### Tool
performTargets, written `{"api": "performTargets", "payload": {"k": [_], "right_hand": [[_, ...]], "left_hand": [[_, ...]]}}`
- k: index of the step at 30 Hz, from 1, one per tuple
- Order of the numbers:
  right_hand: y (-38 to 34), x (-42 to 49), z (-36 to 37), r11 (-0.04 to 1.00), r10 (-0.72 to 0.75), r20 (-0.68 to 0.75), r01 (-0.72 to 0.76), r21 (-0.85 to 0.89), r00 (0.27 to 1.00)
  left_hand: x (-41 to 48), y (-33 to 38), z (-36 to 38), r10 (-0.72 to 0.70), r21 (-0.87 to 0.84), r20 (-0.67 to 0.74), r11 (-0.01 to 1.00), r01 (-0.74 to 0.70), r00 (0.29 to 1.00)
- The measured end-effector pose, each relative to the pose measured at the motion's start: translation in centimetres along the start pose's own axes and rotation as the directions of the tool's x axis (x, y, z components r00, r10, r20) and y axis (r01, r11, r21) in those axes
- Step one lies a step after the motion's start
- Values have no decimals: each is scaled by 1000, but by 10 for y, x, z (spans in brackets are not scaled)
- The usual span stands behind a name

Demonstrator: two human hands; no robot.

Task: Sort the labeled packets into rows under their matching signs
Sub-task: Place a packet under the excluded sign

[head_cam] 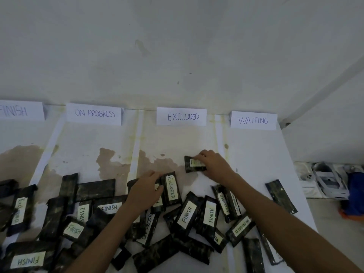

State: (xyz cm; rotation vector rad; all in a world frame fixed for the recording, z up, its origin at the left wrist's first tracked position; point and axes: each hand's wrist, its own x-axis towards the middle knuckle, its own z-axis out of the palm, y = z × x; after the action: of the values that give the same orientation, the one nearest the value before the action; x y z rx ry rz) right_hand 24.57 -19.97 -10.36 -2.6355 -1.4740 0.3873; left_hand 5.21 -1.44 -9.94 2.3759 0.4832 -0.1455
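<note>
Four paper signs stand along the wall: FINISH (pixel 19 110), ON PROGRESS (pixel 94 114), EXCLUDED (pixel 181 116), WAITING (pixel 253 120). Several dark packets with white labels lie in a loose heap across the near table. My right hand (pixel 214 164) grips one dark packet (pixel 192 164) in the EXCLUDED lane; my fingers cover most of its label. My left hand (pixel 145 191) holds the edge of a packet labelled EXCLUDED (pixel 171 188) at the top of the heap. Other labels in the heap read FINISH (pixel 186 214), ON PROGRESS (pixel 241 226) and EXCLUDED (pixel 19 210).
White strips divide the stained tabletop (pixel 110 142) into lanes. One face-down packet (pixel 281 196) lies alone in the WAITING lane. The table's right edge drops to a floor with white devices (pixel 325 180) and a blue-orange object (pixel 354 196).
</note>
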Motion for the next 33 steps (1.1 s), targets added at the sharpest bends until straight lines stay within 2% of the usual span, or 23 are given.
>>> {"api": "performTargets", "payload": {"k": [6, 10, 13, 15, 17, 22, 25, 27, 29, 31, 33], "right_hand": [[35, 53, -21, 992, 121, 3, -121, 47, 993], [53, 72, -19, 985, 156, 45, -159, 69, 987], [61, 74, -11, 981, 150, 121, -163, 106, 981], [63, 73, -7, 976, 156, 123, -172, 135, 980], [62, 69, -4, 979, 135, 90, -147, 140, 987], [30, 46, 7, 974, 78, -74, -60, 219, 994], [3, 25, 18, 963, 101, -38, -88, 253, 994], [-9, 9, 30, 953, 96, -4, -91, 288, 995], [-15, -4, 39, 944, 92, -10, -84, 319, 996], [-16, -10, 41, 932, 113, -28, -96, 350, 993], [-15, -13, 39, 913, 146, -52, -114, 391, 988]], "left_hand": [[28, -5, 16, 175, 146, 79, 972, -185, 981], [39, -11, 25, 304, 267, 158, 903, -337, 940], [42, -9, 25, 378, 311, 294, 831, -462, 878], [45, -6, 22, 438, 334, 364, 762, -554, 822], [47, -5, 22, 499, 394, 408, 659, -640, 765], [54, 0, 18, 516, 411, 543, 525, -745, 663], [63, 3, 14, 543, 449, 582, 407, -796, 605], [67, 0, 12, 538, 467, 593, 377, -800, 600], [70, -4, 8, 515, 497, 585, 384, -778, 627], [75, -7, 1, 505, 527, 529, 435, -730, 682], [83, -10, -10, 488, 553, 422, 529, -643, 764]]}}
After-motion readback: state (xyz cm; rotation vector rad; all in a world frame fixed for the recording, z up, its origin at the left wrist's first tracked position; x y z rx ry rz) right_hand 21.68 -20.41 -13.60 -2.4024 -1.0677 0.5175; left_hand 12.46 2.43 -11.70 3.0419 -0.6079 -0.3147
